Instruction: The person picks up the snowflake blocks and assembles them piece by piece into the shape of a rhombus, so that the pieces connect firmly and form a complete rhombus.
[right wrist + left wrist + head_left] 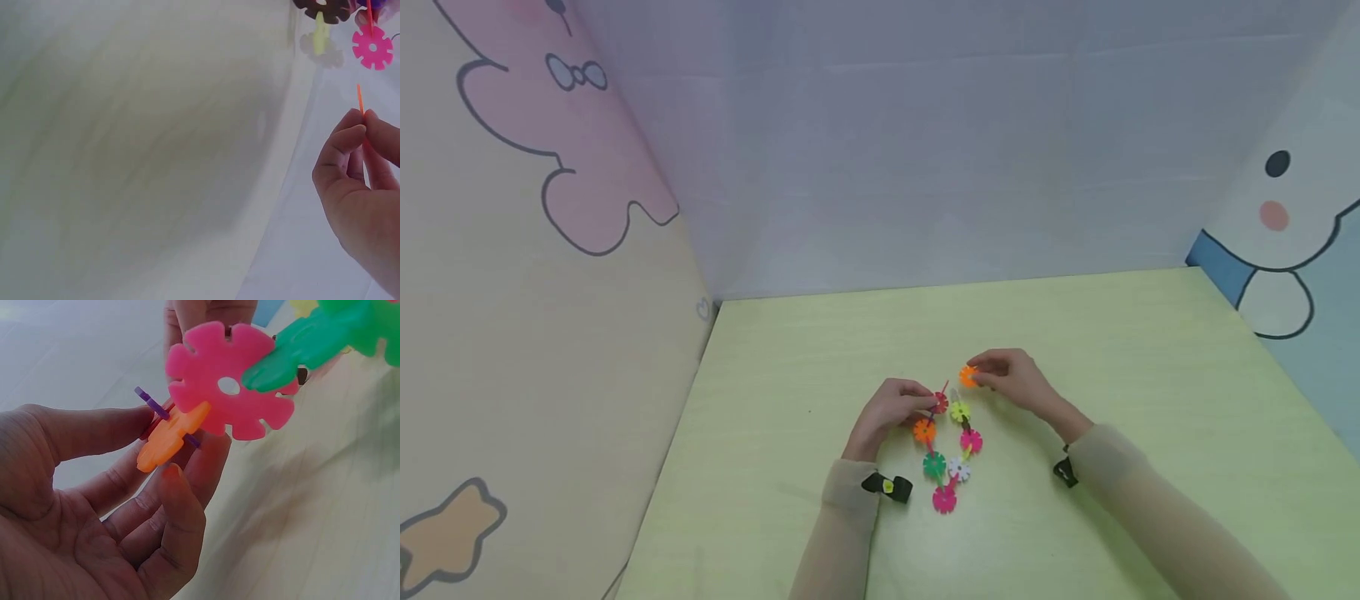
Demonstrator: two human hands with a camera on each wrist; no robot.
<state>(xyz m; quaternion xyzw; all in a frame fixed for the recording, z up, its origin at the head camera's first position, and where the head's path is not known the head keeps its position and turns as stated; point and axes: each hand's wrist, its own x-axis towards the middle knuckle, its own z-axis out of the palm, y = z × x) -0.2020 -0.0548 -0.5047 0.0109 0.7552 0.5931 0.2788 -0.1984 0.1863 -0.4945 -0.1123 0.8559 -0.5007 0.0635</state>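
Note:
A chain of notched, flower-shaped plastic discs hangs in a long loop with a gap at its top. My left hand (889, 410) pinches the chain near one end, at a red disc (940, 403); purple (150, 402) and orange (167, 442) discs sit by its fingertips. Lower along the loop are a green disc (934, 465), a pink disc (944, 500) and a white disc (958, 470). The other side has a yellow disc (960, 412), with a pale clear one above it. Apart from the chain, my right hand (1017, 382) pinches a single orange disc (968, 377) between thumb and fingers.
Both hands are above a pale yellow-green table (775, 358). A plain whitish cloth wall (925, 167) stands behind it, with cartoon-printed panels (550, 333) at the left and right. Black straps (887, 487) circle both wrists.

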